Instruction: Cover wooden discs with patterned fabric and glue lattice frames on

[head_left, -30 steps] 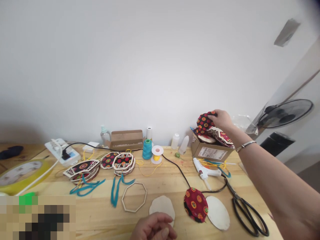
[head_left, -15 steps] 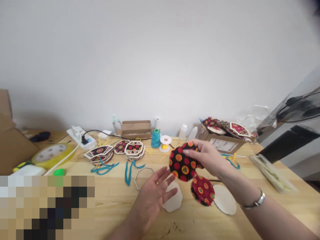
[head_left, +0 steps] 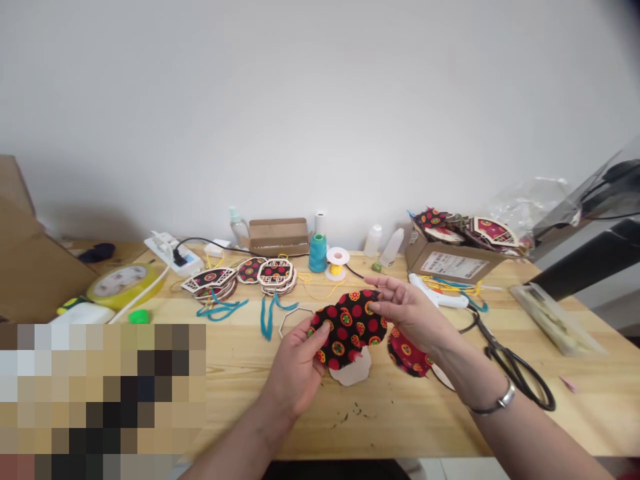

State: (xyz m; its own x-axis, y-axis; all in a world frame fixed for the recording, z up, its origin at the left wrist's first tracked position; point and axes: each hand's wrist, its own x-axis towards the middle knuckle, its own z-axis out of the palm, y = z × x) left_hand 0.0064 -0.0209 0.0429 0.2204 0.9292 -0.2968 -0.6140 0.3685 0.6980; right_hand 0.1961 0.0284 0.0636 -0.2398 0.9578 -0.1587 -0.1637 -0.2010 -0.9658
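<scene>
Black patterned fabric with red and yellow-green flower discs is stretched between my two hands; it looks like two overlapping pieces with scalloped edges. My left hand pinches its left side, thumb on top. At its upper right, my right hand grips it between thumb and fingers. Below the fabric lies a pale scalloped card, partly covered. Beside my right wrist rests a dark red patterned fabric piece, and a white oval card shows partly beneath my forearm. A thin octagonal frame sits behind my left hand.
At the right are a white glue gun, black scissors and a cardboard box full of decorated pieces. Teal thread, a yellow-thread spool and finished ornaments line the back. Yellow tape lies left.
My right hand has brought black patterned fabric from the box to the table's middle. My left hand, open half a second ago, has closed on its left side. The view has shifted.
</scene>
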